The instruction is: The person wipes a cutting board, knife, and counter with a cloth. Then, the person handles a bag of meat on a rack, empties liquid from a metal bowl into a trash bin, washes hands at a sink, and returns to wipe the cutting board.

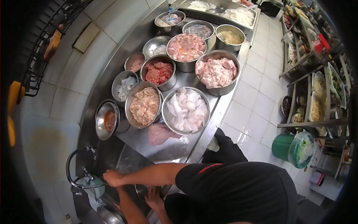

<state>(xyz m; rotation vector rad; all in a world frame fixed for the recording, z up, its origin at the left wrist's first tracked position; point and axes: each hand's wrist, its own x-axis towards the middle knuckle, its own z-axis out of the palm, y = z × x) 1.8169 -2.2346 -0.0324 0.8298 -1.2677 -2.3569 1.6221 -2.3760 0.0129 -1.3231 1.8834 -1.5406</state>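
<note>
At the bottom edge, a bare forearm that I take to be my left arm reaches up toward the sink tap; its hand is hidden behind a co-worker's hand [113,178]. My right hand [153,198] is at the rim of a small metal bowl [141,191] in the sink, fingers over its edge. Black-sleeved, the co-worker [238,190] leans in from the right, one fist at the curved tap hose [69,164]. A green container [97,186] is beside the tap. Overlapping arms make ownership of the hands hard to judge.
Several steel bowls fill the counter, holding pale strips [186,110], minced meat [143,106], red meat [159,72] and chunks [217,71]. A pink piece of meat [160,134] lies on the steel. Shelves [317,123] and a green bin [283,145] stand at right.
</note>
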